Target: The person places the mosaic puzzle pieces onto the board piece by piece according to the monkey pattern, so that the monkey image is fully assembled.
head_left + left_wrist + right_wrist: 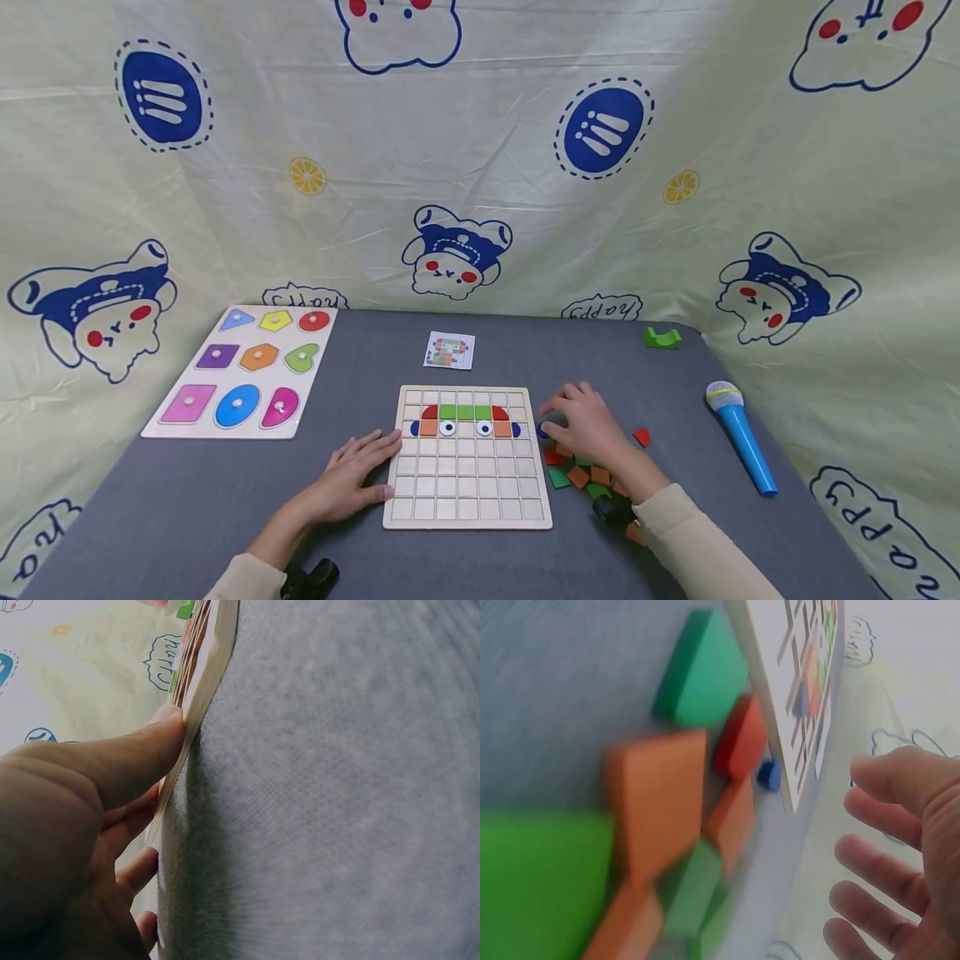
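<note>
My left hand (351,475) touches the left edge of a wooden grid board (468,508), fingers straight; in the left wrist view the thumb (150,750) presses against the board's side. On the board's upper rows sit green squares (465,412), two red rounded corners (430,412), orange pieces, two eye pieces (447,428) and a blue half-round at each end. My right hand (588,425) hovers just right of the board with loosely bent fingers and holds nothing. A small blue piece (769,775) lies beside the board, close to that hand's fingertips.
Loose orange (578,477), green (558,477) and red (641,437) pieces lie right of the board. A picture card (449,350) lies behind it. A shape puzzle (225,387) is at left; a toy microphone (742,437) and a green arch (662,338) are at right.
</note>
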A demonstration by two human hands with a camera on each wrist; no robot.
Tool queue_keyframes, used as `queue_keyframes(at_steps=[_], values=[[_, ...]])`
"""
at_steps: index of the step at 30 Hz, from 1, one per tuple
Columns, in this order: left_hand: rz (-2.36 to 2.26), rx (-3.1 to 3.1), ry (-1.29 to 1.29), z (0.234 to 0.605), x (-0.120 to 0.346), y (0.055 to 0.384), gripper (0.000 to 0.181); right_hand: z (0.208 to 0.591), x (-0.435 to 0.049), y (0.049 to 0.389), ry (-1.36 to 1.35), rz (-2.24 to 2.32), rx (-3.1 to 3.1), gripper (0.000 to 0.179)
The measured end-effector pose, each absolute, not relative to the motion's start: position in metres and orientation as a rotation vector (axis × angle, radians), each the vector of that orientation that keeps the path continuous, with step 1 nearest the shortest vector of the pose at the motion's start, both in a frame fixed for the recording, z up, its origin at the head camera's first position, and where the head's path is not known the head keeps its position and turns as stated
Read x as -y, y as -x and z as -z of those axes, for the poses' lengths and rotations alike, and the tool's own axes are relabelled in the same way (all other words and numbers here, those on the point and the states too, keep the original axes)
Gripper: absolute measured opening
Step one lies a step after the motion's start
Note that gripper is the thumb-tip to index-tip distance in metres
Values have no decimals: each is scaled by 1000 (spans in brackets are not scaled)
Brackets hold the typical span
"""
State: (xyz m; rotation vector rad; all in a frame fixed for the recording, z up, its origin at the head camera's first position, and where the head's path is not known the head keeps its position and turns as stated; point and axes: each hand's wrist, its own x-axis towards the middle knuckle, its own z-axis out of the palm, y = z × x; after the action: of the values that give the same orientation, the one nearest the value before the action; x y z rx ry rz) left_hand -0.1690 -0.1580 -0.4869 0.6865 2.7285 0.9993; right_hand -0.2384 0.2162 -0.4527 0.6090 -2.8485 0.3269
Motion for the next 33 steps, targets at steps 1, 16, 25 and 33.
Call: queue_keyframes(at_steps=[1,16,25,33], values=[[-998,-2731,-689,487,158,169,65,451,-220,237,-604,-327,2847,14],[-988,-2741,-682,486,158,169,65,446,-286,215,-481,-321,2858,23],[-989,-2742,-677,487,159,169,65,452,-333,213,-316,-329,2943,24],[-1011,-2723,-671,486,158,169,66,459,-351,212,-255,-277,2988,21]])
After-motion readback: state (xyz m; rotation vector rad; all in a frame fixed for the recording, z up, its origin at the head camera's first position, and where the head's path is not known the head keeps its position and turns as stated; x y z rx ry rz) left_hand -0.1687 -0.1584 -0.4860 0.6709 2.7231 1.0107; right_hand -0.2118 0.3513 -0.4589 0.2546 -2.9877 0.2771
